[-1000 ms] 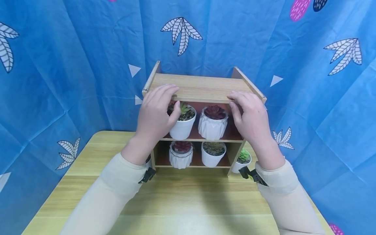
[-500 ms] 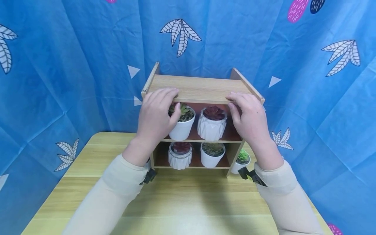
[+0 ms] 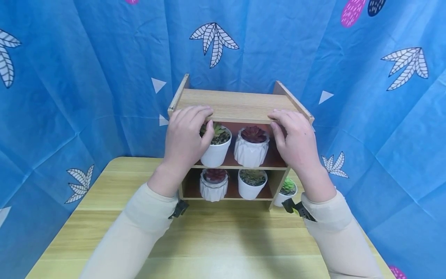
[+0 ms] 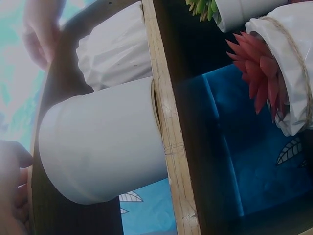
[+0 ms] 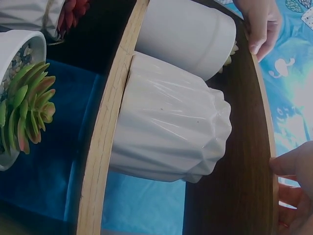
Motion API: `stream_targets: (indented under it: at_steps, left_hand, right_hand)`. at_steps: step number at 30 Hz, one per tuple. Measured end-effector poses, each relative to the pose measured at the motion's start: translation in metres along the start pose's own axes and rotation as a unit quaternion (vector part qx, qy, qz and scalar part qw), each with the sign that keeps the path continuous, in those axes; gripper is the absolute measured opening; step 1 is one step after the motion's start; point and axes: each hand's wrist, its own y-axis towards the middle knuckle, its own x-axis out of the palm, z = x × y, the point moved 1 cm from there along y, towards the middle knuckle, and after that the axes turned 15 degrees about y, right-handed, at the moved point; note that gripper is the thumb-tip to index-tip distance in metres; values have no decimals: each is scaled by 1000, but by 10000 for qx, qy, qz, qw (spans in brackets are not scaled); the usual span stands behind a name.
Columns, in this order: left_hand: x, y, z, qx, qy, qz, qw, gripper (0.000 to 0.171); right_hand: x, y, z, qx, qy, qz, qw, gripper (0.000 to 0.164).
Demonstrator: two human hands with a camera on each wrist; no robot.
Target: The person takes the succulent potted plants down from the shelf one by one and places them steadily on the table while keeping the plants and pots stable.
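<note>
A small two-tier wooden shelf [image 3: 240, 104] stands on the table. My left hand [image 3: 186, 133] grips the left part of its top board, fingers over the top and thumb at the front edge. At the right part, my right hand [image 3: 295, 135] holds the same board likewise. Between the hands, the upper tier bears a smooth white pot with a green succulent [image 3: 215, 153] and a faceted white pot with a dark red succulent [image 3: 251, 151]. Below are a twine-tied pot with a red succulent [image 5: 73, 14] and a smooth pot with a green-and-pink succulent [image 5: 29, 110].
Right of the shelf, a white pot with a bright green succulent [image 3: 287, 192] stands on the wooden table [image 3: 209, 240], partly behind the right wrist. A blue patterned cloth [image 3: 122, 69] hangs behind and on both sides.
The left forearm has shifted slightly to the right, and the left fingers a little with it. Both hands stay at the top board; the shelf and pots look the same.
</note>
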Motion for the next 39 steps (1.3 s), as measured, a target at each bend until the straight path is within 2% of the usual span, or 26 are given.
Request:
stream_targets:
  at_steps: [27,39]
  left_hand:
    - [6,-2,1,-94,-35,204,9997,27]
    - [6,-2,1,-121,-15,131,9998,28]
  right_hand:
    - [1,-3,7,-255,175,45,9995,26]
    - [0,-2,7,-252,280,-10,9993,26]
